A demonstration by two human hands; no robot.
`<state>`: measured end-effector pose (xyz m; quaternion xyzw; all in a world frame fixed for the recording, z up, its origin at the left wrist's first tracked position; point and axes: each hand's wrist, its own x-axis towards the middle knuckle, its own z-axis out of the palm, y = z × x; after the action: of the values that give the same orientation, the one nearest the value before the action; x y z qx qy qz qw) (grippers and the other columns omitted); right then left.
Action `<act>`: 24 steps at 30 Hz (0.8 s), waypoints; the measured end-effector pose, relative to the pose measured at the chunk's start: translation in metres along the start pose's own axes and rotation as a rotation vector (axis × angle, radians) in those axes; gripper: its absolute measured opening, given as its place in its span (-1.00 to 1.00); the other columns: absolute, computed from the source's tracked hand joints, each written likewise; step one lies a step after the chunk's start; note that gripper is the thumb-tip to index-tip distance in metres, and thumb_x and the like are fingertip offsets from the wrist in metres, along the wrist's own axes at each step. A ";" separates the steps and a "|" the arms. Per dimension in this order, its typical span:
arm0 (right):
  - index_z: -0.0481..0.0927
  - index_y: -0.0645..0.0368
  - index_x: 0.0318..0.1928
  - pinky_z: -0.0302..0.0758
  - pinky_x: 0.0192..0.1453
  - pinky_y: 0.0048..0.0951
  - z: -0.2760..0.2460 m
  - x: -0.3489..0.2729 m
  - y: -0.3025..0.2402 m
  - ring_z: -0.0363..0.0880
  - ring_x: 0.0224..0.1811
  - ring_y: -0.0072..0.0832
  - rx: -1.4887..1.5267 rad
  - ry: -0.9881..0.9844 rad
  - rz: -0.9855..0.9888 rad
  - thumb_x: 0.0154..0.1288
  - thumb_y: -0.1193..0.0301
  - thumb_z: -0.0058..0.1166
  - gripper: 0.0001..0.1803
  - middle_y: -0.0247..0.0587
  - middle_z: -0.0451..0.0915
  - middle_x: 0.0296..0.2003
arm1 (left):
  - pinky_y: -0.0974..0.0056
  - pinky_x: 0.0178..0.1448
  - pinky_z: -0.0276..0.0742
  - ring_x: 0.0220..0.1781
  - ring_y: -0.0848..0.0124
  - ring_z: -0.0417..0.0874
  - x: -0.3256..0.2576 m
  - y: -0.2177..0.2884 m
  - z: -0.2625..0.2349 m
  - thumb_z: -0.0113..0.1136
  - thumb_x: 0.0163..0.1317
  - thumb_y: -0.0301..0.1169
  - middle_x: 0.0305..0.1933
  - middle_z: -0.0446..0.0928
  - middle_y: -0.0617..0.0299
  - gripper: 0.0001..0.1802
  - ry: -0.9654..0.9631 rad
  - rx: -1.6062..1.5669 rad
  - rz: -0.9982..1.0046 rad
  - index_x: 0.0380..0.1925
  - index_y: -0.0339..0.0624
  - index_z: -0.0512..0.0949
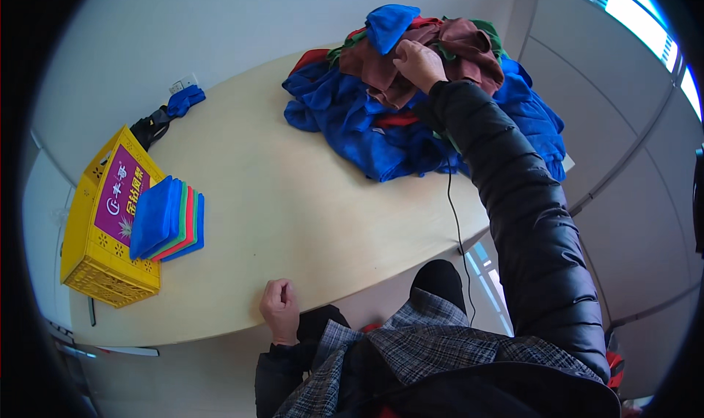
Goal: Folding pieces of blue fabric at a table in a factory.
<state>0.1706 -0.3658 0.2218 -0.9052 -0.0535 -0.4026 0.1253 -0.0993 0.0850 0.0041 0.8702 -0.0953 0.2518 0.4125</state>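
Note:
My right hand (421, 65) reaches to the top of a big heap of cloths at the far right of the table. Its fingers are curled against a brown cloth (374, 64), just beside a folded blue cloth (391, 28) on top; what they grip is hidden. Blue cloths (367, 136) spread around the bottom of the heap, with red and green ones among them. My left hand (280, 306) rests in a loose fist at the near table edge, with nothing visible in it. At the left stands a stack of folded blue, green and red cloths (170, 216).
The stack leans against a yellow box (110, 242) with a purple label. Behind it lie a black strap-like item (150, 127) and a small blue cloth (185, 101) below a wall socket (183, 83). A black cable (456, 224) hangs over the table's front edge.

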 end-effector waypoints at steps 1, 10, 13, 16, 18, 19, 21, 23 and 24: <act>0.62 0.10 -0.11 0.59 -0.07 -0.15 0.006 0.008 0.000 0.66 -0.15 -0.15 -0.072 0.019 -0.036 0.19 0.33 0.26 -0.73 -0.13 0.63 -0.26 | 0.27 -0.32 0.42 -0.44 0.33 0.51 0.001 0.002 0.001 0.18 0.25 -0.61 -0.43 0.49 0.15 -0.95 -0.010 -0.001 -0.013 -0.39 -0.27 0.54; 0.58 0.05 -0.02 0.59 0.05 -0.10 0.067 0.043 -0.001 0.60 0.03 -0.07 -0.300 0.037 -0.097 0.16 0.33 0.27 -0.65 -0.11 0.56 -0.10 | 0.33 -0.43 0.34 -0.53 0.41 0.43 0.001 -0.006 0.001 0.26 0.17 -0.65 -0.46 0.47 0.19 -0.91 0.029 -0.005 -0.024 -0.40 -0.24 0.56; 0.60 0.06 -0.04 0.59 0.03 -0.08 0.080 0.050 0.022 0.61 -0.02 -0.05 -0.318 0.058 -0.048 0.17 0.35 0.25 -0.68 -0.10 0.59 -0.15 | 0.34 -0.45 0.33 -0.55 0.43 0.42 0.004 -0.007 0.004 0.27 0.15 -0.65 -0.47 0.47 0.20 -0.90 0.042 -0.011 -0.016 -0.41 -0.24 0.56; 0.63 0.08 -0.06 0.59 -0.01 -0.05 0.086 0.056 0.041 0.64 -0.09 -0.02 -0.328 0.104 0.006 0.19 0.37 0.22 -0.71 -0.09 0.63 -0.22 | 0.35 -0.46 0.32 -0.55 0.44 0.41 0.006 -0.006 0.008 0.29 0.14 -0.64 -0.47 0.47 0.20 -0.90 0.047 -0.030 0.002 -0.41 -0.25 0.56; 0.64 0.11 -0.09 0.59 -0.08 -0.08 0.087 0.054 0.029 0.67 -0.20 -0.06 -0.105 0.171 0.185 0.19 0.42 0.20 -0.75 -0.07 0.66 -0.30 | 0.35 -0.45 0.33 -0.55 0.44 0.42 0.005 -0.006 0.006 0.29 0.15 -0.63 -0.47 0.47 0.20 -0.91 0.052 -0.015 -0.003 -0.42 -0.25 0.56; 0.65 0.12 -0.10 0.59 -0.11 -0.10 0.082 0.053 0.025 0.68 -0.25 -0.08 0.002 0.208 0.276 0.19 0.44 0.19 -0.76 -0.07 0.67 -0.33 | 0.35 -0.44 0.34 -0.55 0.44 0.43 0.006 -0.005 0.005 0.29 0.16 -0.63 -0.48 0.47 0.20 -0.91 0.052 -0.012 -0.001 -0.42 -0.25 0.56; 0.66 0.19 -0.14 0.60 -0.11 -0.16 0.074 0.044 0.015 0.70 -0.23 -0.09 0.187 0.207 0.180 0.19 0.46 0.18 -0.79 -0.01 0.69 -0.33 | 0.33 -0.44 0.36 -0.55 0.42 0.45 0.008 -0.002 0.007 0.29 0.16 -0.62 -0.47 0.48 0.19 -0.91 0.047 -0.036 0.011 -0.42 -0.25 0.56; 0.67 0.26 -0.16 0.61 -0.11 -0.26 0.070 0.018 -0.042 0.71 -0.25 -0.18 0.541 0.011 0.068 0.18 0.49 0.19 -0.79 0.04 0.71 -0.33 | 0.31 -0.42 0.39 -0.54 0.39 0.49 0.003 -0.004 0.002 0.29 0.17 -0.60 -0.47 0.49 0.18 -0.92 0.058 -0.037 -0.003 -0.42 -0.24 0.56; 0.67 0.27 -0.14 0.61 -0.13 -0.31 0.068 -0.008 -0.083 0.71 -0.28 -0.25 0.695 -0.183 0.051 0.18 0.51 0.20 -0.77 0.03 0.70 -0.33 | 0.31 -0.42 0.39 -0.54 0.39 0.49 -0.002 -0.006 -0.003 0.29 0.17 -0.60 -0.47 0.49 0.18 -0.92 0.075 -0.016 -0.028 -0.42 -0.24 0.56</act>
<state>0.1978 -0.2670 0.1876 -0.8418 -0.1758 -0.2745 0.4303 -0.0992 0.0910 0.0002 0.8580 -0.0696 0.2777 0.4264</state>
